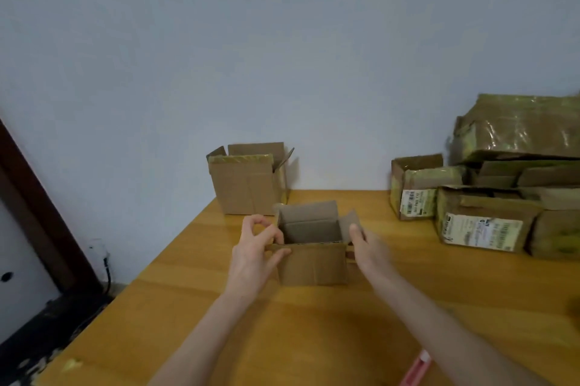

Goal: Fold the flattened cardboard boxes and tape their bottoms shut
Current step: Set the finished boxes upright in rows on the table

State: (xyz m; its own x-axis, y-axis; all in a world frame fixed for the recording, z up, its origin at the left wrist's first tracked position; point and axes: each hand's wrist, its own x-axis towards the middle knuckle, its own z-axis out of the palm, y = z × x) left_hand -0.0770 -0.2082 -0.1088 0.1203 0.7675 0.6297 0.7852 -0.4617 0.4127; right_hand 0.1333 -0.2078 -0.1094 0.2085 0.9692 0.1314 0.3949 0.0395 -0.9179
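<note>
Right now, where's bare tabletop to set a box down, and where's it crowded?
Bare: table in front of the small open box; the strip between it and the box pile; the far edge between the taped box and that pile. Crowded: right side; pink object at the front edge.

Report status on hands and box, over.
Left hand, right hand: both grip the small box at its sides. Box upright on table, top flaps open. Larger box behind it, apart; nothing blocking.
</note>
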